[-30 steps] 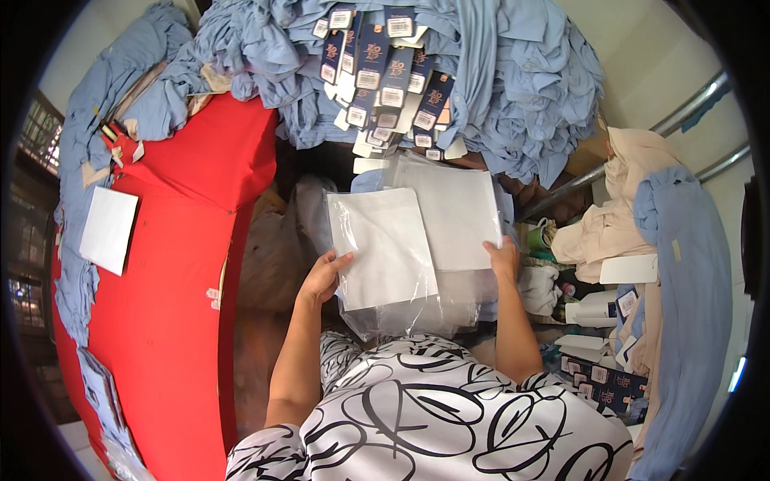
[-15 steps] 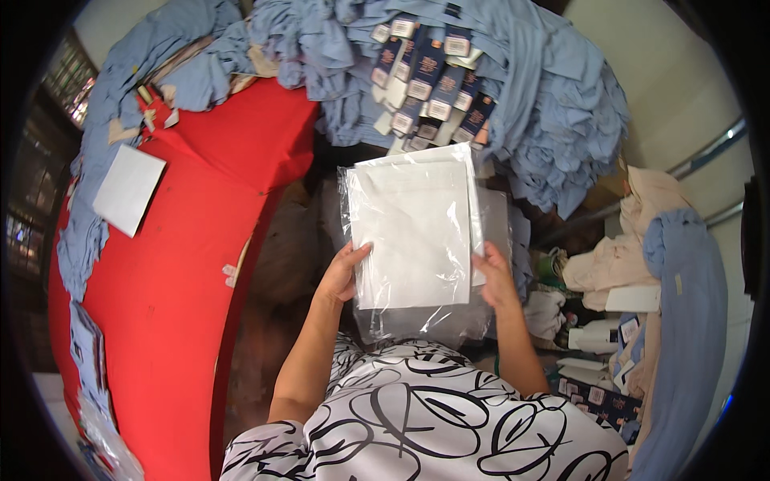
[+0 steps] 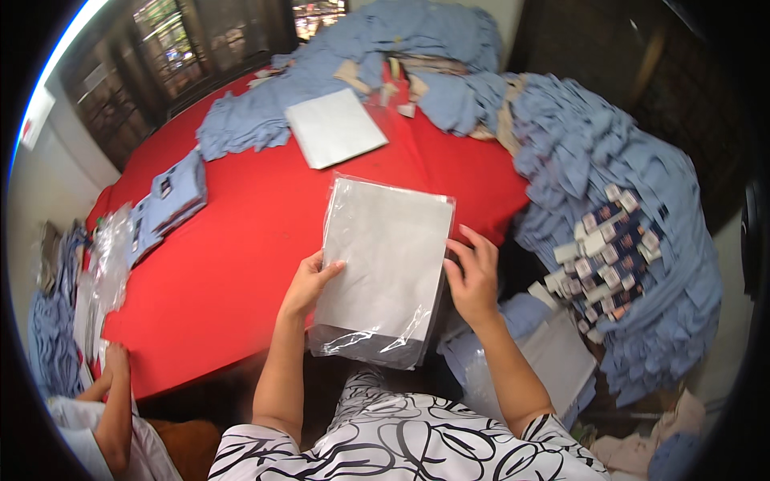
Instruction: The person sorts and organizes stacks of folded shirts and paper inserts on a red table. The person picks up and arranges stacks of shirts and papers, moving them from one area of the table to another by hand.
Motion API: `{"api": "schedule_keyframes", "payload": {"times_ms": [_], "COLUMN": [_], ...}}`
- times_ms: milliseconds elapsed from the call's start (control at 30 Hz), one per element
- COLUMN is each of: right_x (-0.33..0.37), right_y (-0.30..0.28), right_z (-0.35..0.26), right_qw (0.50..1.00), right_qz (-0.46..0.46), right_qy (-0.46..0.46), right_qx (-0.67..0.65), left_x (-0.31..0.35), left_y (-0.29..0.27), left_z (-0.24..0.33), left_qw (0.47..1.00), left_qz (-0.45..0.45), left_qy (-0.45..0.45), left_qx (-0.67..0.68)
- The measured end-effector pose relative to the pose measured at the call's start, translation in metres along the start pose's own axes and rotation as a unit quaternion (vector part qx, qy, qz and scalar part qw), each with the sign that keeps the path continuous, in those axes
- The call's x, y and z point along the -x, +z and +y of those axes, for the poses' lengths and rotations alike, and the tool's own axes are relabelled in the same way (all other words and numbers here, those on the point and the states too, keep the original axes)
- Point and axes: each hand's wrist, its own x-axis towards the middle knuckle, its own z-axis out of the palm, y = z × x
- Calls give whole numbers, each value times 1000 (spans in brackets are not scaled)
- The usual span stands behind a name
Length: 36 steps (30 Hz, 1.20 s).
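Observation:
A clear plastic bag (image 3: 370, 346) with white rectangular sheets (image 3: 389, 252) in it is tilted in front of me, above the near edge of the red table. My left hand (image 3: 313, 282) grips its left side, thumb on top and the other fingers underneath. At the opposite side, my right hand (image 3: 475, 276) has its fingers apart, the tips at or very near the packet's edge. Whether they touch it I cannot tell.
White sheets (image 3: 335, 128) lie on the red table (image 3: 241, 272). Folded blue garments (image 3: 178, 192) and clear plastic (image 3: 112, 252) are at its left. A co-worker's hand (image 3: 118, 362) rests by the near left corner. Heaped blue garments (image 3: 634, 144) with dark tags (image 3: 609, 256) fill the right.
My view has turned left, bringing the red table to the middle and a co-worker into sight. The packet is now by the table. My right hand has loosened from its grip.

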Motion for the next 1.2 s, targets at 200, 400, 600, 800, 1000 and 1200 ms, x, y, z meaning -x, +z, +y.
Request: {"api": "schedule_keyframes", "payload": {"times_ms": [200,400,600,800,1000,1200], "right_x": [-94,-91,-99,-119,-135,-125], "right_y": [145,263,285,277,281,312], "right_z": [-32,-40,-43,-63,-40,-65], "right_qw": [974,932,933,917,940,953], "right_qz": [-197,-254,-248,-354,-315,-268], "right_qy": [-8,119,175,148,51,-120], "right_qx": [-116,-230,-196,-106,-121,-71], "left_x": [-9,-39,-38,-26,-24,-37], "left_y": [-100,-204,-164,-138,-148,-126], "left_z": [38,39,27,-49,-42,-48], "left_qw": [989,842,744,701,709,700], "left_qz": [11,184,251,309,344,384], "left_qy": [-127,44,30,8,-7,-16], "left_qx": [-71,-505,-619,-643,-616,-602]}}
